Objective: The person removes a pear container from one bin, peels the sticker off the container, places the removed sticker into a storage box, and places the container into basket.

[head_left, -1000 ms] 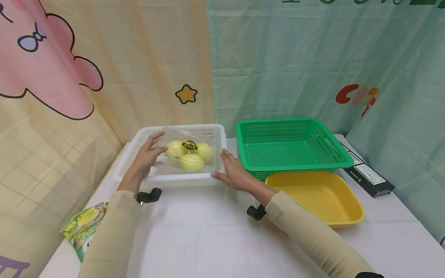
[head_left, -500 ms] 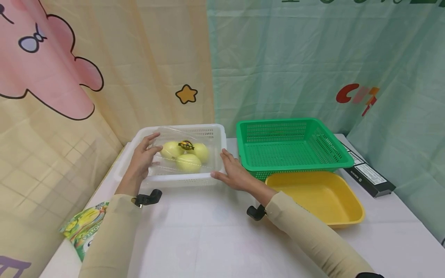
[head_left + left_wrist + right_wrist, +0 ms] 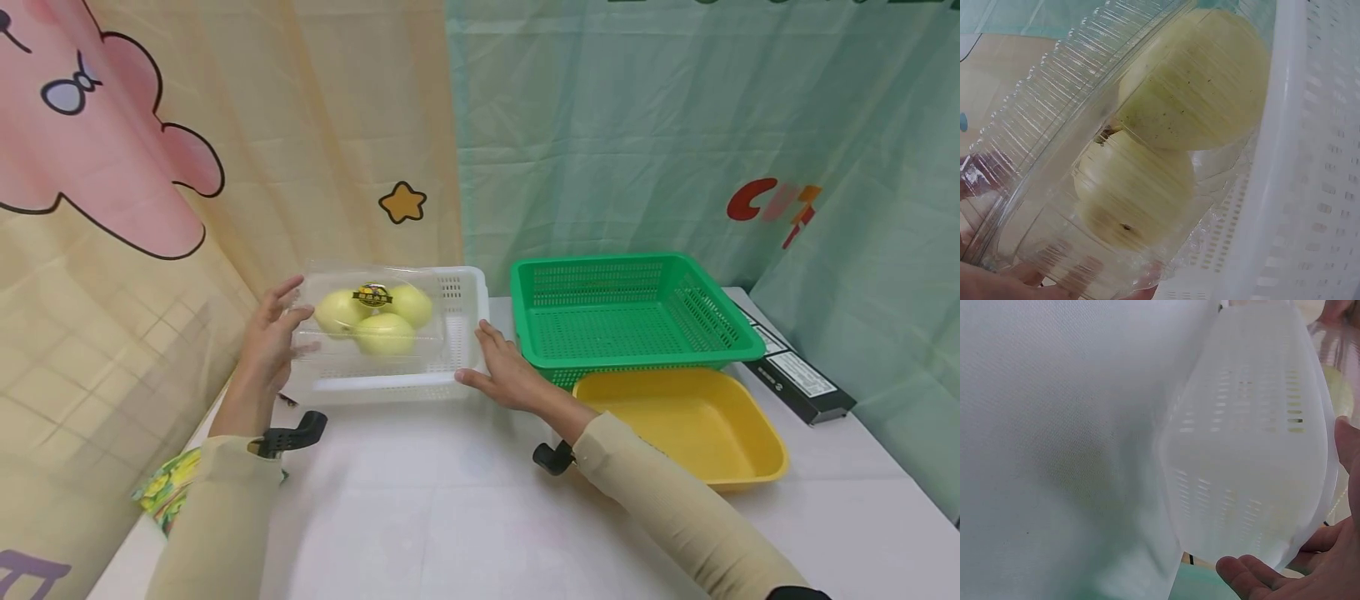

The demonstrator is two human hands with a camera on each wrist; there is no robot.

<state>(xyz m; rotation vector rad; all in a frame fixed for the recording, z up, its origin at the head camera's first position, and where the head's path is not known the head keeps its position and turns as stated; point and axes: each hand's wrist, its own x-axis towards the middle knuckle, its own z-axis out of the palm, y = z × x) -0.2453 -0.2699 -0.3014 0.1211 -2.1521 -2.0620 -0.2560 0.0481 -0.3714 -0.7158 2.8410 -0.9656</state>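
**Clear box of pears held over the white basket**

The left hand (image 3: 272,343) grips the left end of a clear box (image 3: 371,321), fingers curled round its edge, and holds it above the left part of the white basket (image 3: 465,333). The box overhangs the basket's left rim and tilts a little. Inside it lie three yellow-green pears (image 3: 372,317), packed close together, with a dark round sticker (image 3: 372,294) on the lid above them. The left wrist view shows two of the pears (image 3: 1191,81) pressed against the ribbed clear wall, the basket's white rim (image 3: 1279,156) just beside the box, and fingertips (image 3: 997,284) under its lower edge.

The right hand (image 3: 508,375) rests flat on the table (image 3: 465,517), fingers straight, against the basket's near right corner. It holds nothing; the right wrist view shows the fingers (image 3: 1260,578) laid along the basket's slotted wall (image 3: 1254,444).

Right of the white basket stands a green basket (image 3: 630,312), close beside it. A yellow tray (image 3: 682,425) lies in front of the green one, touching it. A black box (image 3: 798,375) lies at the table's far right edge. A green printed packet (image 3: 168,487) sticks out near the left sleeve.
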